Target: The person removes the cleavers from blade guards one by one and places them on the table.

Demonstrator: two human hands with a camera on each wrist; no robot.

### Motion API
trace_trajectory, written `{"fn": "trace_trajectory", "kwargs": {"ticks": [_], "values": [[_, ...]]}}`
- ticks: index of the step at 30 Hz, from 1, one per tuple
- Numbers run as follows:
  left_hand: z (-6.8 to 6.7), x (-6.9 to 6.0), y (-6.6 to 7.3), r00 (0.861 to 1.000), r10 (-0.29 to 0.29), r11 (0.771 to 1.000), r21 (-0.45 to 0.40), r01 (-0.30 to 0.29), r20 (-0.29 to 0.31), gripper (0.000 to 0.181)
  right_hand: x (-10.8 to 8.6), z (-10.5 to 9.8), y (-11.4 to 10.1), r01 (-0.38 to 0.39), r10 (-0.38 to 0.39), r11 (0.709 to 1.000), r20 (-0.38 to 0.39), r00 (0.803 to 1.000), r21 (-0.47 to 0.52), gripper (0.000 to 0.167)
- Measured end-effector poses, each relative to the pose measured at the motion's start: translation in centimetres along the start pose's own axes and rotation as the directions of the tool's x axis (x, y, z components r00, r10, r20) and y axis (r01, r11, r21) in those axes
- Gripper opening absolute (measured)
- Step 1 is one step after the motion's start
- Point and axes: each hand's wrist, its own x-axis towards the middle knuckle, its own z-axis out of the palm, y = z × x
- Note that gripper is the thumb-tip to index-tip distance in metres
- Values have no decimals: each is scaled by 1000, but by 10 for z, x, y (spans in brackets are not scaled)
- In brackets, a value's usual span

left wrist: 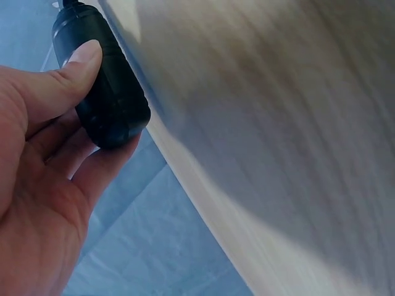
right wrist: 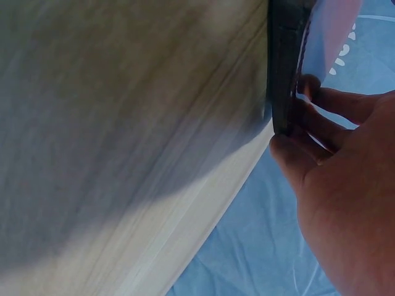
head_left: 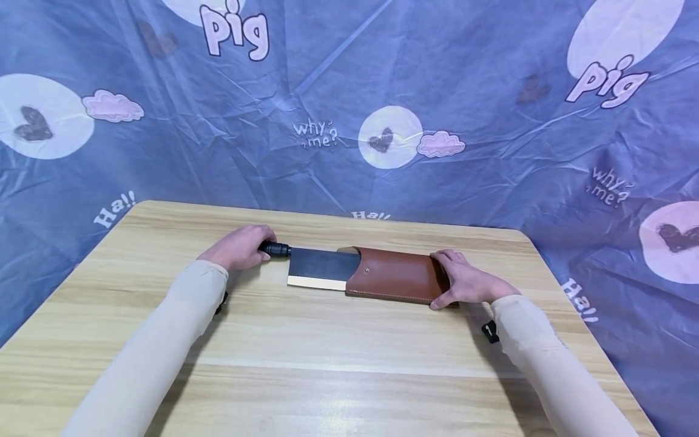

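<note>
A cleaver with a dark blade (head_left: 319, 264) and a bright cutting edge lies partly inside a brown leather sheath (head_left: 395, 274). The blade's outer end is hidden in the sheath, and its edge faces the near side. At the left, my left hand (head_left: 243, 246) holds the black handle (left wrist: 105, 80), thumb on one side and fingers on the other. My right hand (head_left: 471, 280) grips the sheath's right end, with the thumb at its near corner and fingers at its far one. In the right wrist view, the sheath's dark edge (right wrist: 285, 74) shows against the fingertips.
The cleaver and sheath are on a light wooden table (head_left: 327, 376), nearer its far edge. Behind the table hangs a blue printed cloth (head_left: 306, 79). A small black strap piece (head_left: 490, 331) shows by the right wrist.
</note>
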Motion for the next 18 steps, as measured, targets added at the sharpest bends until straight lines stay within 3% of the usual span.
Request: {"fn": "trace_trajectory", "kwargs": {"ticks": [18], "values": [[-1,-4,-4,1000,6,1000,-20,-7,-7,25,0,0,-1,-24,23,1000,13,1000,18,120]]}}
